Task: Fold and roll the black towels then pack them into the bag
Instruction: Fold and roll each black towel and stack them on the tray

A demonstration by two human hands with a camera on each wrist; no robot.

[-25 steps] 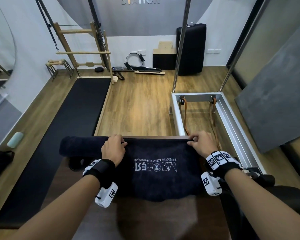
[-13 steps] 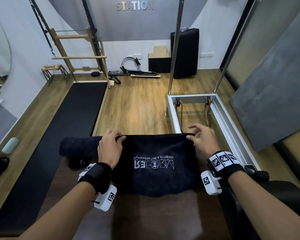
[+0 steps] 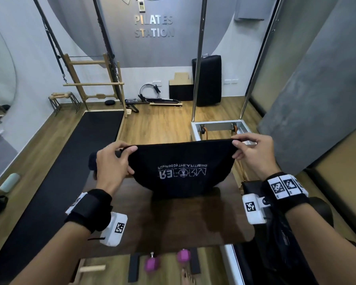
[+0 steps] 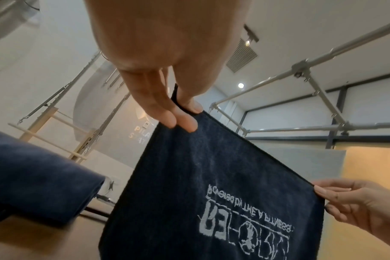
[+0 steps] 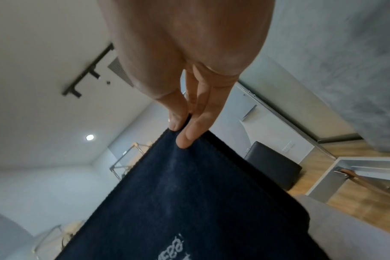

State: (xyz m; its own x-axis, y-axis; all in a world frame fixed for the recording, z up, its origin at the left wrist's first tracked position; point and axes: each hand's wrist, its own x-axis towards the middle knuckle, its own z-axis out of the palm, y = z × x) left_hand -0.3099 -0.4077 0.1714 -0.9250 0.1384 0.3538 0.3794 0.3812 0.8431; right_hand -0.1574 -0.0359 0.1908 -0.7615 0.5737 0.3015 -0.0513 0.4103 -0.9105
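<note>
Head view: left hand (image 3: 113,161) and right hand (image 3: 253,155) pinch black terry logo towel (image 3: 183,167) corners, 12 o'clock over brown desk (image 3: 193,219); thin pinches probably slip, skewing fold.

A dark brown tabletop (image 3: 173,219) carries a rolled black towel (image 3: 93,161) at its far left edge. The held towel's (image 3: 183,171) lower edge appears to touch the tabletop.
</note>
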